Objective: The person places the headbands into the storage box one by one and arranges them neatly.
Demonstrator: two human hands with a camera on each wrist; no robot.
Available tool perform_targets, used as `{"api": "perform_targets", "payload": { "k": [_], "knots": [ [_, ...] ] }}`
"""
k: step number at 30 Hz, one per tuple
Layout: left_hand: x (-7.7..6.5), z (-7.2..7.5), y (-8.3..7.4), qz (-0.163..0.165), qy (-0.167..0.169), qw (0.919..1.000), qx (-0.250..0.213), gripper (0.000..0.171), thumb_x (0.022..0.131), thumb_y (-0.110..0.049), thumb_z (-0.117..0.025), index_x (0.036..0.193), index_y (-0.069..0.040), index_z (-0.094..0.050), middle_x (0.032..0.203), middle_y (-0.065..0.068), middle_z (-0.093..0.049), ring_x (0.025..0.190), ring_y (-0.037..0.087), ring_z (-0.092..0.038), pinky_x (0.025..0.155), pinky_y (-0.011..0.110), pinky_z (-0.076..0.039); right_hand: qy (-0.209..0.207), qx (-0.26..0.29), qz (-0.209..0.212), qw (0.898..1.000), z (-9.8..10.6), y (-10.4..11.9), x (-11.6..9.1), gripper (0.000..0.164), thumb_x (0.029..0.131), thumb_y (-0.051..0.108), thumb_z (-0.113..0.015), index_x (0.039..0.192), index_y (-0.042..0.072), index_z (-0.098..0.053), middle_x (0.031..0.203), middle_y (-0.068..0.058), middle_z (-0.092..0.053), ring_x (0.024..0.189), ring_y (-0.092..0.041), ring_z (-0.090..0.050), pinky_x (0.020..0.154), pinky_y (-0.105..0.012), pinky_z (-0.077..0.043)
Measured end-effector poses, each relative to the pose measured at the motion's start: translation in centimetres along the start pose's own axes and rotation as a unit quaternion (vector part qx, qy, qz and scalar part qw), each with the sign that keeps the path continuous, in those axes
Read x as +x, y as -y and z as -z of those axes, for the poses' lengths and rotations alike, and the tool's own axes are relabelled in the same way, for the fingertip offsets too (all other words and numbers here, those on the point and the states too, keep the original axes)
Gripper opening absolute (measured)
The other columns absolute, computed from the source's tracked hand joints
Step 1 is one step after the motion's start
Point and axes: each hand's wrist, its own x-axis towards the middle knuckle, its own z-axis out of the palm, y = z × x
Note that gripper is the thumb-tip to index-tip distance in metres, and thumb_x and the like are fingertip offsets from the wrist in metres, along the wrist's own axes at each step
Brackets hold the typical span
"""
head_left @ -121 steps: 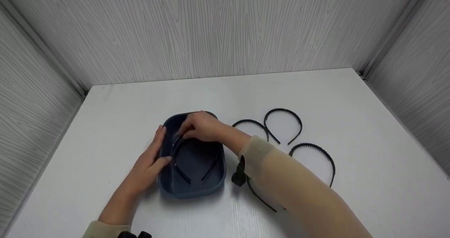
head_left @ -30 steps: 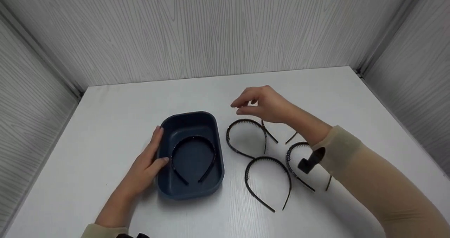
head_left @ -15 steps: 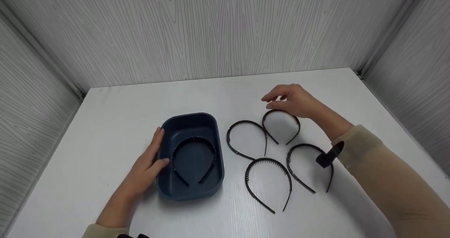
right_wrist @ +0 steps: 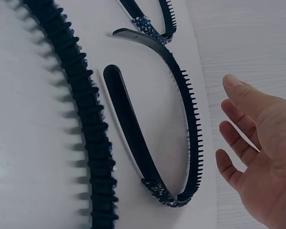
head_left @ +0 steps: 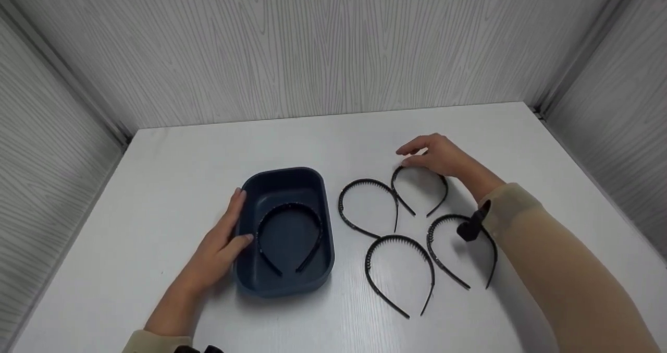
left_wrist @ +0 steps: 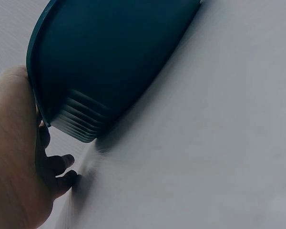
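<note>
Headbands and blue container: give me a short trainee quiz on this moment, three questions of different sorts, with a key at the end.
1. How many headbands lie outside the blue container, and how many inside?
2. True or false: of all the headbands, the right hand is nearest the farthest headband.
3. Which view shows the comb-like teeth close up? A) left wrist B) right wrist

Key: 1. Four outside, one inside. 2. True. 3. B.
</note>
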Motion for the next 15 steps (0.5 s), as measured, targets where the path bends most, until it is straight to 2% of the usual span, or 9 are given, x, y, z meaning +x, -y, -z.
{"api": "perform_targets", "payload": {
  "k": [4,9,15],
  "knots": [
    [0.0,0.0,0.0,-0.001,0.000,1.0000,0.000,0.079,0.106,-0.015,-0.057,0.172,-0.023,-0.016,0.178,0.004,-0.011,0.163,0.022,-0.009,0.123,0.016,-0.008,0.013,-0.009,-0.009,1.000,-0.4,-0.5,0.4,0.032,0.098,0.026,-0.079,0.130,0.018,-0.078,0.134,-0.004,-0.071,0.131,-0.026,-0.057,0.105,-0.049,-0.045],
    [0.1,-0.1,-0.1,0.000,-0.002,1.0000,-0.005,0.079,0.105,-0.013,-0.057,0.172,-0.023,-0.016,0.178,-0.002,-0.010,0.163,0.020,-0.009,0.123,0.018,-0.008,0.030,-0.015,-0.005,0.999,-0.8,-1.0,0.9,0.031,0.098,0.022,-0.079,0.129,0.017,-0.079,0.133,-0.004,-0.071,0.127,-0.026,-0.058,0.104,-0.047,-0.046],
    [0.1,-0.3,-0.3,-0.005,0.001,0.9999,-0.009,0.080,0.105,-0.011,-0.057,0.172,-0.020,-0.015,0.177,-0.002,-0.009,0.163,0.020,-0.009,0.124,0.018,-0.008,0.045,-0.018,-0.009,0.999,-1.1,-1.6,1.1,0.030,0.096,0.020,-0.081,0.126,0.016,-0.080,0.131,-0.005,-0.071,0.125,-0.024,-0.061,0.108,-0.046,-0.044]
  ]
}}
